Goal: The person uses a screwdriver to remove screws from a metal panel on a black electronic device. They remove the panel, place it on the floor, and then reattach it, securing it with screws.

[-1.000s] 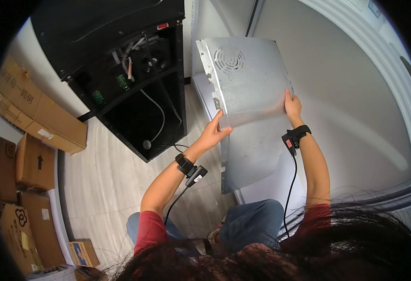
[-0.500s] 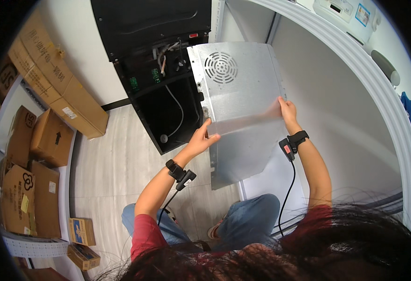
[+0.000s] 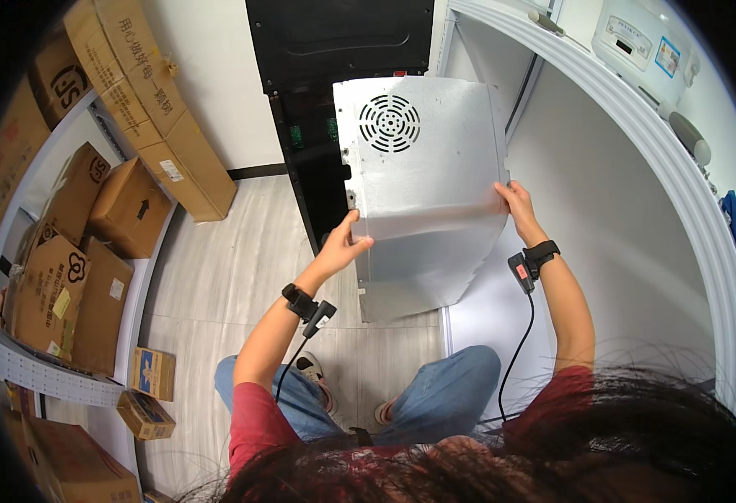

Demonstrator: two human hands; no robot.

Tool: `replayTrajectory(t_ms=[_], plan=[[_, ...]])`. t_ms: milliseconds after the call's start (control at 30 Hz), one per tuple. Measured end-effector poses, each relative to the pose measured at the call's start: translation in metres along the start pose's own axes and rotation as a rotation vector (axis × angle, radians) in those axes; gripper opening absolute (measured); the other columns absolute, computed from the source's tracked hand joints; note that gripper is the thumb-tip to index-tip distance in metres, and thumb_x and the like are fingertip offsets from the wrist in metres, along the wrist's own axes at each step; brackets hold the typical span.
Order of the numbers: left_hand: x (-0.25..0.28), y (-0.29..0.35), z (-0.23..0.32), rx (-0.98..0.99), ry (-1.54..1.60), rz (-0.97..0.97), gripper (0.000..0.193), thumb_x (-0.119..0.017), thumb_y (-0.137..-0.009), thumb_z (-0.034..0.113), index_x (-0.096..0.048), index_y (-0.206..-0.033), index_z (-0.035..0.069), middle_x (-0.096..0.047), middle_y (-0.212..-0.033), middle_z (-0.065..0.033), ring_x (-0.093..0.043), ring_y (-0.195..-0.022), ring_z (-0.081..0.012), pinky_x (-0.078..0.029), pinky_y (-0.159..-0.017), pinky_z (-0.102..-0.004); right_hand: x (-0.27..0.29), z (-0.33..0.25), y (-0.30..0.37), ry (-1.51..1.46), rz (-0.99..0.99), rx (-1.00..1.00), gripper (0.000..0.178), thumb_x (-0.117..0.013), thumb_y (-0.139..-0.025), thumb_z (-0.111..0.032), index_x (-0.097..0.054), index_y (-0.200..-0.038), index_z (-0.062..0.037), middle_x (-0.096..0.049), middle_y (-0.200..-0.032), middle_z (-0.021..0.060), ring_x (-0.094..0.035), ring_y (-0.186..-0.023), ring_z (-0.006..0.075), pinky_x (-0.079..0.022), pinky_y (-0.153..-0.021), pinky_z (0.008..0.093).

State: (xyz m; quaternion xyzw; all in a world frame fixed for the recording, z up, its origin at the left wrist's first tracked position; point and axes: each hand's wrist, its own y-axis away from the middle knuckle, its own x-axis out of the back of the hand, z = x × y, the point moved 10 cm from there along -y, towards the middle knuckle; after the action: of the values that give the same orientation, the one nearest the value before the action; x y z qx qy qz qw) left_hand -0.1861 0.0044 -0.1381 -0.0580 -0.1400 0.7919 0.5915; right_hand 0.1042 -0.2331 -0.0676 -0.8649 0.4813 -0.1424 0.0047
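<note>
We keep the metal panel (image 3: 435, 201) raised in front of us, right of the middle of the scene, with the ring of slots in its far part. Our left hand (image 3: 340, 249) has its fingers closed on the left edge, thumb over the front face; our right hand (image 3: 519, 210) has its fingers closed on the right edge, about level with the left.

Beyond the panel stands the tall black cabinet (image 3: 343, 38). Its open lower part shows only as a strip at the left, with bits of green circuit board (image 3: 296, 137) inside; the panel blocks our view of the rest.

At the left, the white shelf (image 3: 54, 377) carries several brown boxes: one with an arrow (image 3: 133, 211), one with a flower mark (image 3: 49, 289), and a plain upright one (image 3: 104, 306) just beside it. A reddish-brown box (image 3: 79, 461) sits in the lower bay. We cannot see what any of them hold.

A long carton (image 3: 188, 172) leans at the far wall, left of the cabinet. Two small boxes (image 3: 152, 374) lie close together beside the shelf, near us. At the right rises a grey board (image 3: 619, 201); past the white rail above it is a white machine (image 3: 636, 42).
</note>
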Motion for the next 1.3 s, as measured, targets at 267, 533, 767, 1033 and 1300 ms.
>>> replayTrajectory(t_ms=[267, 533, 767, 1033, 1300], plan=[[0.081, -0.003, -0.041, 0.128, -0.074, 0.079, 0.070, -0.065, -0.086, 0.011, -0.022, -0.140, -0.001, -0.051, -0.120, -0.0120, -0.053, -0.107, -0.0178, -0.044, -0.091, -0.0302, -0.068, -0.052, 0.043, 0.194, -0.300, -0.068, 0.025, -0.067, -0.084, -0.031, -0.062, -0.075, -0.0083, -0.053, -0.071, -0.0047, -0.047, -0.065, 0.0064, -0.041, -0.063, 0.0227], [0.166, -0.006, -0.073, 0.204, -0.382, 0.366, 0.081, -0.071, -0.078, 0.020, -0.023, -0.139, -0.002, -0.052, -0.116, -0.0227, -0.057, -0.100, -0.0291, -0.046, -0.086, -0.0331, -0.153, -0.107, 0.043, 0.041, -0.407, -0.098, 0.020, -0.065, -0.086, -0.022, -0.060, -0.073, -0.0072, -0.051, -0.070, -0.0047, -0.044, -0.063, 0.0061, -0.038, -0.058, 0.0220], [0.117, -0.018, 0.082, 0.037, -0.439, 0.465, 0.081, -0.069, -0.079, 0.026, -0.024, -0.139, -0.004, -0.039, -0.125, -0.0267, -0.057, -0.093, -0.0320, -0.048, -0.082, -0.0364, -0.174, -0.113, 0.071, 0.291, -0.272, 0.006, 0.030, -0.067, -0.083, -0.024, -0.056, -0.068, -0.0006, -0.049, -0.059, -0.0015, -0.042, -0.054, 0.0088, -0.037, -0.051, 0.0274], [0.086, -0.032, 0.142, 0.133, -0.509, 0.360, 0.096, -0.059, -0.083, 0.051, -0.014, -0.139, -0.013, -0.035, -0.132, -0.0341, -0.046, -0.118, -0.0420, -0.042, -0.095, -0.0405, -0.232, -0.148, 0.104, 0.411, -0.236, 0.139, 0.032, -0.067, -0.083, -0.023, -0.055, -0.066, 0.0006, -0.050, -0.056, -0.0009, -0.043, -0.054, 0.0069, -0.035, -0.048, 0.0272], [0.061, -0.035, 0.148, 0.206, -0.333, 0.329, 0.112, -0.063, -0.075, 0.059, -0.007, -0.140, -0.012, -0.036, -0.129, -0.0361, -0.044, -0.118, -0.0437, -0.041, -0.096, -0.0415, -0.268, -0.196, 0.151, 0.427, -0.220, 0.166, 0.025, -0.066, -0.081, -0.018, -0.061, -0.078, 0.0067, -0.059, -0.062, 0.0190, -0.058, -0.055, 0.0284, -0.043, -0.055, 0.0375]])
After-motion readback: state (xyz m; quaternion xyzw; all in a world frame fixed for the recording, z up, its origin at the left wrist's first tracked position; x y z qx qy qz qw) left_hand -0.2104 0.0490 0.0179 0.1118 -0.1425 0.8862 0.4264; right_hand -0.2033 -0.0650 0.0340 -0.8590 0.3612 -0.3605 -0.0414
